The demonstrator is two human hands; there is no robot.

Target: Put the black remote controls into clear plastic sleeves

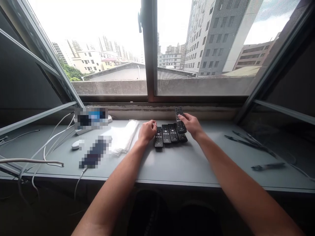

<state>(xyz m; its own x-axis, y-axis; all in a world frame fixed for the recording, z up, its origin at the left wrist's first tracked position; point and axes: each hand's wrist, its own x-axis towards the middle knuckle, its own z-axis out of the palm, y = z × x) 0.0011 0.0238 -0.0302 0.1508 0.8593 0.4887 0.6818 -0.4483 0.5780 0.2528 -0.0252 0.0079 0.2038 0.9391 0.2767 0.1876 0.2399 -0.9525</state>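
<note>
My right hand [191, 124] grips a black remote control [180, 121], thumb on its button face, and holds it upright above the right end of a row of similar remotes [166, 134]. Several of these lie side by side on the grey desk, buttons up; the held one partly covers the rightmost. My left hand [147, 131] is closed with its fingers curled, right beside the top of the leftmost remote [158, 137]. Whether anything is inside those fingers is hidden. A stack of clear plastic bags [126, 139] lies just left of this hand.
White cables [46, 144] run over the desk's left side, near a white mouse-like object [75, 145] and two blurred-out items. Dark cables [251, 142] and a bagged dark item [268, 166] lie at right. Window frames [150, 49] stand behind; the desk's front edge [177, 183] is close.
</note>
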